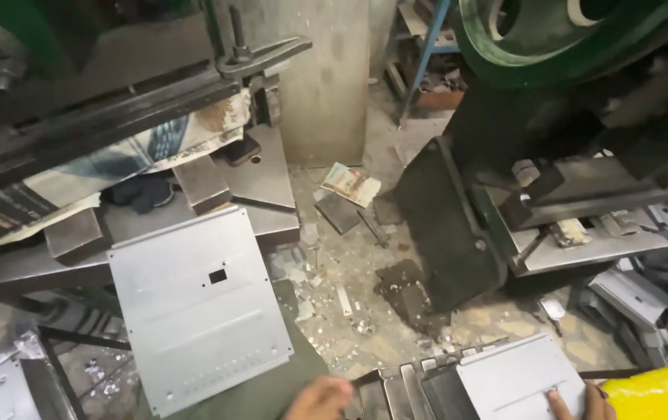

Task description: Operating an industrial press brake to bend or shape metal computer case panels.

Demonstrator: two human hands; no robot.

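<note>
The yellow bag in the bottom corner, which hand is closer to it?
The right hand. It rests on a flat grey metal sheet right beside the bright yellow plastic bag. The left hand is much farther away, below the big grey metal panel with a square hole.

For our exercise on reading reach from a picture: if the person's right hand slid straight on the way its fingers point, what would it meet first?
The right hand already rests on the grey metal sheet; going on, it probably crosses that sheet toward the debris-strewn floor.

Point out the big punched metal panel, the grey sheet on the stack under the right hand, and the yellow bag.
Punched metal panel [198,307], head view, flat middle below the square hole.
Grey sheet [517,373], head view, its bare centre.
Yellow bag [657,393], head view, its top surface.
</note>
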